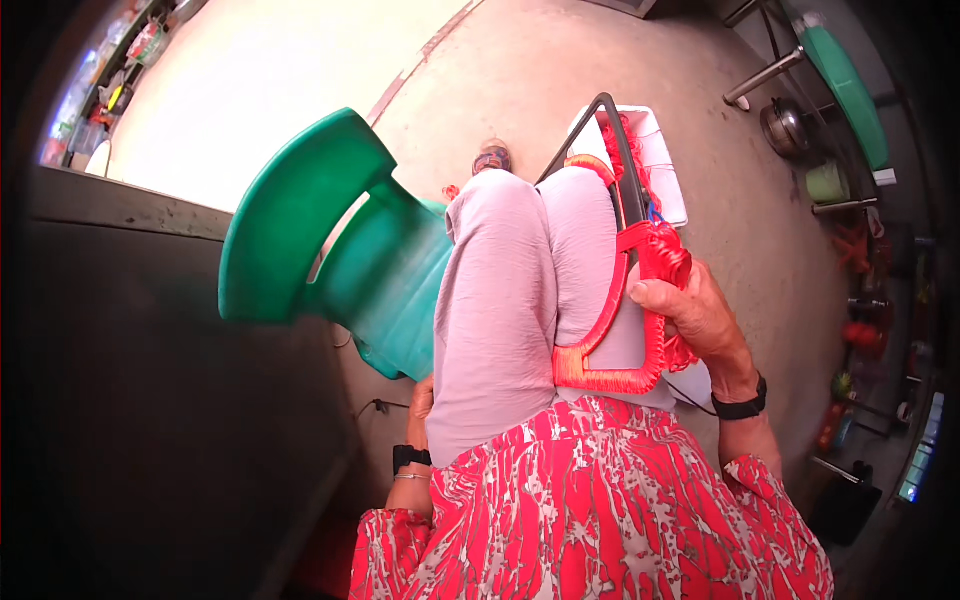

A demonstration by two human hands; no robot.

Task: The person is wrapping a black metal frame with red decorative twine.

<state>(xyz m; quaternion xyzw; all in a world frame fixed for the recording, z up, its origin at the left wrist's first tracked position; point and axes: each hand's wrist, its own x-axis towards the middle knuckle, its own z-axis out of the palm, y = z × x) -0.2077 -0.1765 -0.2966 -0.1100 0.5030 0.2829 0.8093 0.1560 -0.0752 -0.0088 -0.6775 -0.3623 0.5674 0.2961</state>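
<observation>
A black metal frame [612, 130] partly wrapped in red-orange cord [605, 378] rests across my lap, over my grey trousers [500, 300]. My right hand [700, 315] grips the wrapped side of the frame, thumb pressed on the cord near a bundle of red cord [662, 252]. My left hand [420, 400] hangs low beside my left thigh, mostly hidden behind the leg; what it holds cannot be seen. Both wrists wear black bands.
A green plastic chair [330, 230] stands close on my left. A white box [655, 150] lies on the concrete floor beyond my knees. Pots, a green board and metal legs crowd the right edge. A dark wall fills the left.
</observation>
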